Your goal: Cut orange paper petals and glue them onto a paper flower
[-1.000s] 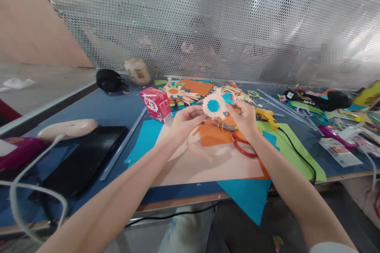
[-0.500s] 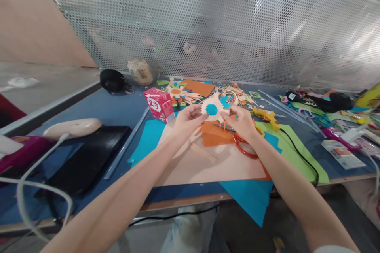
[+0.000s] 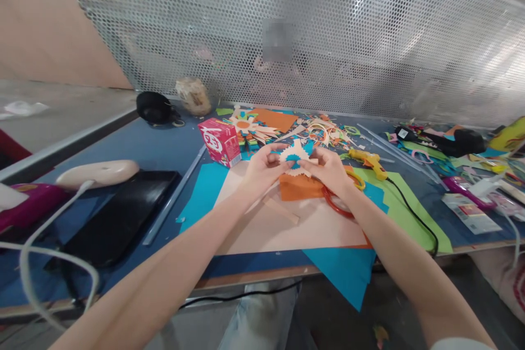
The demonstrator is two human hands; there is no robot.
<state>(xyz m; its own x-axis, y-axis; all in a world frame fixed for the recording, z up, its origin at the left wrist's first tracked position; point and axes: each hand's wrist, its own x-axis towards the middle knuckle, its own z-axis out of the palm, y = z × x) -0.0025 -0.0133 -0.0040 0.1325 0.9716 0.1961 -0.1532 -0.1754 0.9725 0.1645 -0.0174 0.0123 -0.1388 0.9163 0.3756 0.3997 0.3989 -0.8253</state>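
Note:
Between my hands is a cream paper flower (image 3: 299,149) with a jagged edge, a blue toothed centre and blue points at its upper right. My left hand (image 3: 261,168) pinches its left side. On the other side, my right hand (image 3: 329,168) grips it, and both thumbs press at the blue centre. Some fingers are hidden behind the paper. Below the flower lies a folded orange paper piece (image 3: 301,188) on a large cream sheet (image 3: 270,235). Orange-red scissors handles (image 3: 338,205) sit beside my right wrist, partly covered by it.
A pink box (image 3: 220,142) stands left of my hands. Paper scraps (image 3: 324,131) and another paper flower (image 3: 244,126) lie behind. A yellow glue gun (image 3: 369,161) with a black cord rests at right on green paper (image 3: 410,208). A black tablet-like slab (image 3: 123,219) lies left.
Both hands have closed in toward each other on the paper flower. My thumbs have moved onto its blue centre, and the flower has tilted.

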